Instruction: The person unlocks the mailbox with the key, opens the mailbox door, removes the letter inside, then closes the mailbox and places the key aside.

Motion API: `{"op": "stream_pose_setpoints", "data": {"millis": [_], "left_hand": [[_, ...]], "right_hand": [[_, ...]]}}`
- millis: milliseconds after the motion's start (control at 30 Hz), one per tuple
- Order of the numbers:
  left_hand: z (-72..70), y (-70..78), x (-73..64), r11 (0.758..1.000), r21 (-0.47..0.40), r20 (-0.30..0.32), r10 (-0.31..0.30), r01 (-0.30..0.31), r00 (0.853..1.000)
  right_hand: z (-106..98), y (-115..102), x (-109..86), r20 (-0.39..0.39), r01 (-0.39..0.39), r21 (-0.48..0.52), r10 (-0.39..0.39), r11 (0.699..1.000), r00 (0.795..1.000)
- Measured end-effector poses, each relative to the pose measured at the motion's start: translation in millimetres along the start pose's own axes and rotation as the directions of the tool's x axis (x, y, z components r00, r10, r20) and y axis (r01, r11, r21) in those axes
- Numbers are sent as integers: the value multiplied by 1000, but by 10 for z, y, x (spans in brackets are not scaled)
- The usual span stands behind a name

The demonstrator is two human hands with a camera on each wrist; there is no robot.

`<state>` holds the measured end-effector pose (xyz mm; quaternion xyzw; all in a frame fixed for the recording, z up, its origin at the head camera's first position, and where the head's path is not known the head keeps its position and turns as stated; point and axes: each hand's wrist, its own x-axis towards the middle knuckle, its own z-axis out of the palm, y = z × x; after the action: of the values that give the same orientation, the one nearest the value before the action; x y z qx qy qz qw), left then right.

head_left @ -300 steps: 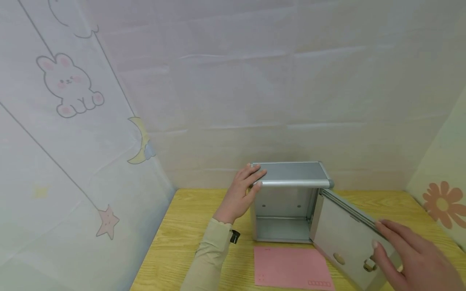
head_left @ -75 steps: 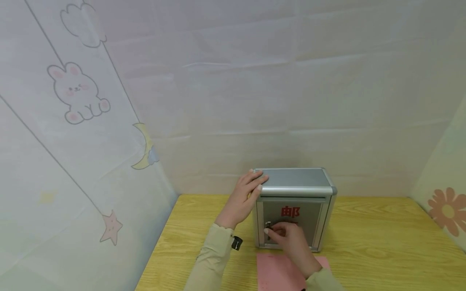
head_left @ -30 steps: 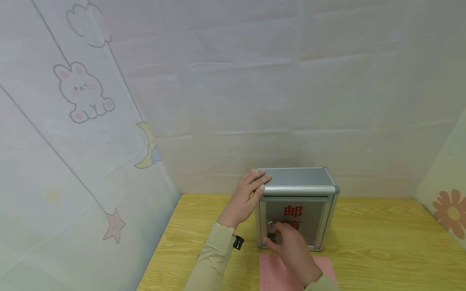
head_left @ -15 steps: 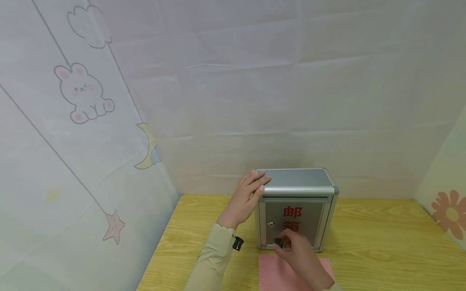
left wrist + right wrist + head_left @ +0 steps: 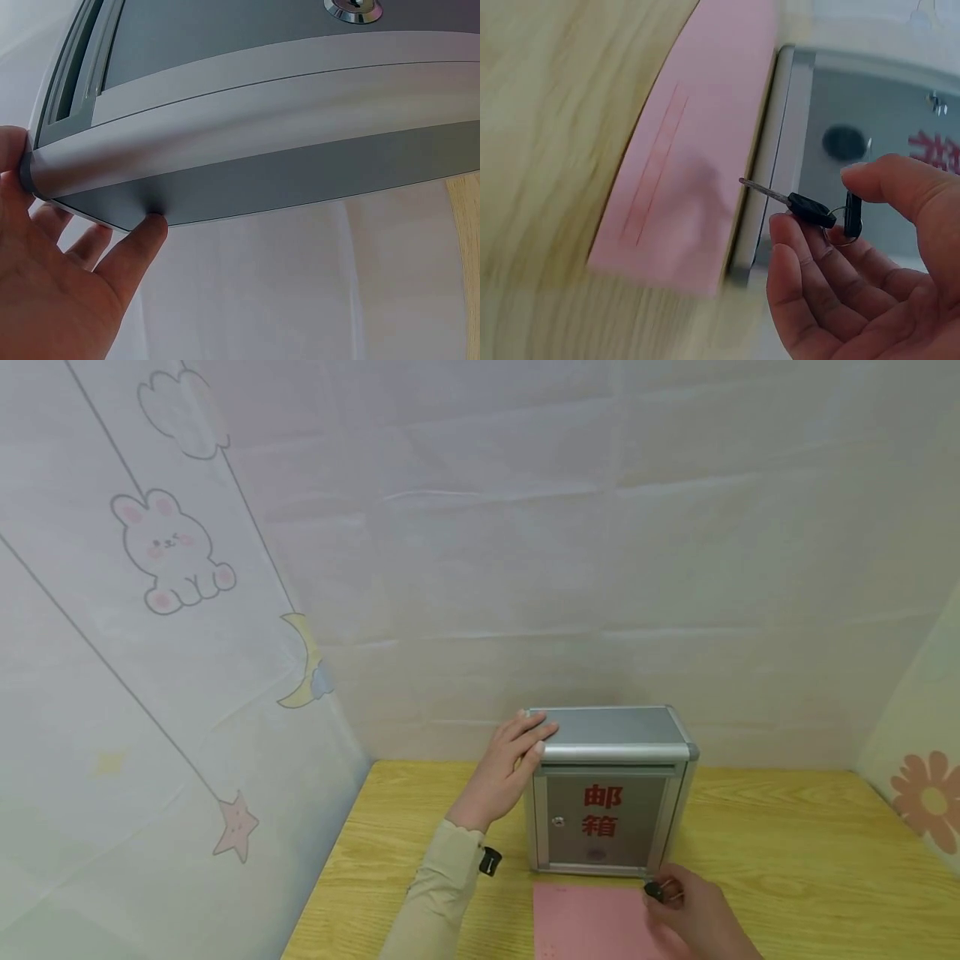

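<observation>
A silver-grey metal mailbox (image 5: 637, 810) with red characters stands upright on the table, its front door closed. My left hand (image 5: 501, 772) rests on the box's top left corner. In the left wrist view the thumb (image 5: 142, 244) presses the side panel and the other fingers reach over the top edge. My right hand (image 5: 701, 914) holds a small ring of black-headed keys (image 5: 810, 208) low by the box's front right corner, one metal shaft pointing outward. The round lock (image 5: 558, 822) at the door's left has no key in it.
A pink envelope (image 5: 581, 918) lies flat on the wood-grain table (image 5: 795, 843) just in front of the mailbox, partly under the right hand in the head view. A pale wall sheet (image 5: 480, 568) hangs behind. My left wrist wears a black device (image 5: 490, 861).
Ten seconds ago the mailbox door stood open with my right hand at it; now it is closed. The keys have come out of the lock and moved right and down. The left hand stays.
</observation>
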<state>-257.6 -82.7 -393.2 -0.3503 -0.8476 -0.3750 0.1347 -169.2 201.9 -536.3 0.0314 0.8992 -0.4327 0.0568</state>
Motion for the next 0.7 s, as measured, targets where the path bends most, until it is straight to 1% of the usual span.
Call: {"op": "stream_pose_setpoints", "data": {"millis": [100, 200, 333, 500, 700], "left_hand": [[0, 4, 5, 1000, -6, 1, -6, 6, 1000], [1, 5, 2, 1000, -7, 0, -4, 4, 1000], [4, 5, 2, 1000, -10, -1, 0, 0, 1000], [3, 7, 10, 1000, -9, 3, 0, 0, 1000], [-7, 14, 4, 1000, -12, 5, -12, 12, 1000]], "right_hand": [[-173, 169, 23, 3, -38, -24, 39, 999, 999], [-323, 313, 30, 1, -23, -61, 23, 998, 1000], [-458, 456, 12, -1, -30, -87, 30, 996, 1000], [-526, 617, 8, 12, -56, -120, 58, 991, 998], [-536, 770, 13, 26, -38, -224, 45, 974, 999]]}}
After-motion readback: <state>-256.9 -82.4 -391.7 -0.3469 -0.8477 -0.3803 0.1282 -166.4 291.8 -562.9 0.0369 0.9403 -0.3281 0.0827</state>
